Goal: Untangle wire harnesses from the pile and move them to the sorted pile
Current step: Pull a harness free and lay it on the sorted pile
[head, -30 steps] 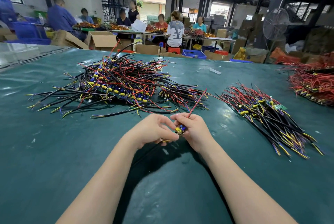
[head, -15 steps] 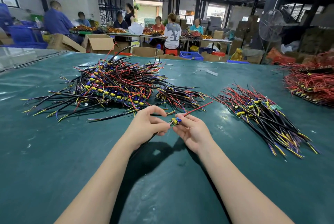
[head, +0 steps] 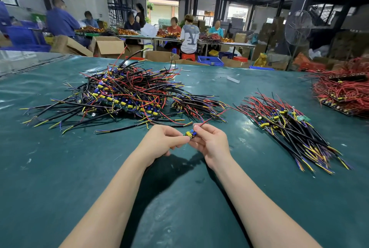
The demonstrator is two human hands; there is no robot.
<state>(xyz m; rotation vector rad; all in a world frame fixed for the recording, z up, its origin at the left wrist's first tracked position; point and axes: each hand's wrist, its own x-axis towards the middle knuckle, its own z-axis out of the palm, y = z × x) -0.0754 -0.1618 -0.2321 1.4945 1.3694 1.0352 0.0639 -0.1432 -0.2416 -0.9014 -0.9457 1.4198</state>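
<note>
1. You are holding one wire harness (head: pixel 190 133) between both hands. The left hand (head: pixel 161 141) is curling its fingers on the left end, and the right hand (head: pixel 212 143) is pinching the right end.
2. The harness is hanging just above the table (head: pixel 60 167), just in front of the tangled pile (head: pixel 127 93).
3. Change: a second ago its red wire (head: pixel 211 118) was sticking up. Now it is tipping low and to the right, and your hands are sitting further forward.
4. Meaning, as a judgement: the piece is looking separated and is lining up towards the sorted pile (head: pixel 285 123), which is lying well apart on the right.
5. You are not yet moving it across, so this one is still unsorted.
6. I cannot tell whether a black lead by your left fingers belongs to this harness or to the pile.
7. Risk: the red tip is passing near the pile's right-hand bundle and could snag there.
</note>
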